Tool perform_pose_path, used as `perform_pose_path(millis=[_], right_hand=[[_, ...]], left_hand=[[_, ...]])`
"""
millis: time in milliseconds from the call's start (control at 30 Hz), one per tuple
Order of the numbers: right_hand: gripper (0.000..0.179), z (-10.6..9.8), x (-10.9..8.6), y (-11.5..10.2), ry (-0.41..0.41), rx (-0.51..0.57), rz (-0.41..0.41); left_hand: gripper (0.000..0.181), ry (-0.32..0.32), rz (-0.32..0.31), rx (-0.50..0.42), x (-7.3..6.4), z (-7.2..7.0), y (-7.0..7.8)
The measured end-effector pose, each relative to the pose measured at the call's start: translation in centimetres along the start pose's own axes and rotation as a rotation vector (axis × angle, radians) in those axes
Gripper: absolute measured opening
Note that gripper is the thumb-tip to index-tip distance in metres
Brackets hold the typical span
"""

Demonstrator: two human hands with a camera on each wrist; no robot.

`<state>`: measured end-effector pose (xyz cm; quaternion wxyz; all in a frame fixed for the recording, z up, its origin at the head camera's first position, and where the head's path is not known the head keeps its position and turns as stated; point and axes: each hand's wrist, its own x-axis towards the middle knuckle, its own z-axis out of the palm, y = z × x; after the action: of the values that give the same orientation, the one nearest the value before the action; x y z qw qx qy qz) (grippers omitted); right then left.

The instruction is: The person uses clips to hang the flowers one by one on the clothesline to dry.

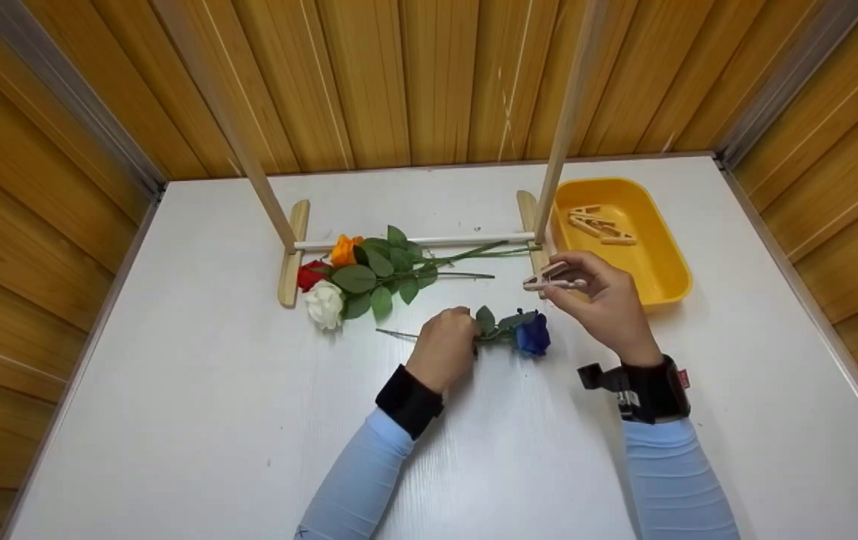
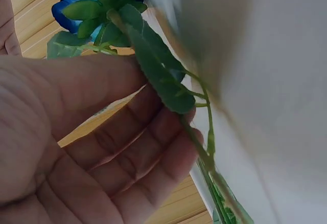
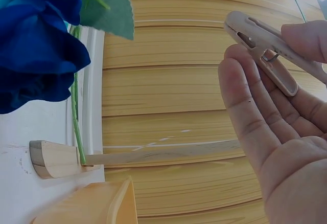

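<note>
Now our left hand point(image 1: 444, 346) pinches the blue rose point(image 1: 532, 334); our right hand point(image 1: 606, 304) grips a clothespin point(image 3: 278, 44), best squeezed far back.

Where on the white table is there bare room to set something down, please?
The tabletop is bare left of the stand, between the sleeves, and right of the yellow tub. It is crowded at the stand, where three roses lie, and around the left hand, blue rose and right hand.

Bright light floods the tabletop point(image 1: 174, 420) — glare streaks the panelled wall point(image 1: 436, 82), and the left-wrist view is partly blurred.
</note>
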<state>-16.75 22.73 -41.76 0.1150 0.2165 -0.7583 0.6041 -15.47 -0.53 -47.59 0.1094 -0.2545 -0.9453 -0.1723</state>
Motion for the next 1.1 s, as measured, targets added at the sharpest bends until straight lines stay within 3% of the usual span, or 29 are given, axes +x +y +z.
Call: perform_pose_path(millis=[200,333,567,867,1100], right_hand=[[0.034,0.0,0.1,0.0,-0.003,0.003,0.015],[0.034,0.0,0.0,0.1,-0.004,-0.008,0.012],[0.034,0.2,0.1,0.0,0.001,-0.004,0.000],[0.033,0.2,0.1,0.1,0.000,-0.020,-0.001],[0.033,0.1,0.0,0.1,0.000,0.001,0.042]], left_hand=[[0.022,0.038,0.013,0.106,0.0,0.2,-0.1],[0.016,0.049,-0.032,0.175,0.0,0.5,0.1],[0.012,0.073,-0.084,0.209,-0.1,1.1,0.5],[0.013,0.089,-0.078,0.227,-0.2,1.5,1.0],[0.014,0.128,-0.036,0.293,-0.3,1.7,1.2]])
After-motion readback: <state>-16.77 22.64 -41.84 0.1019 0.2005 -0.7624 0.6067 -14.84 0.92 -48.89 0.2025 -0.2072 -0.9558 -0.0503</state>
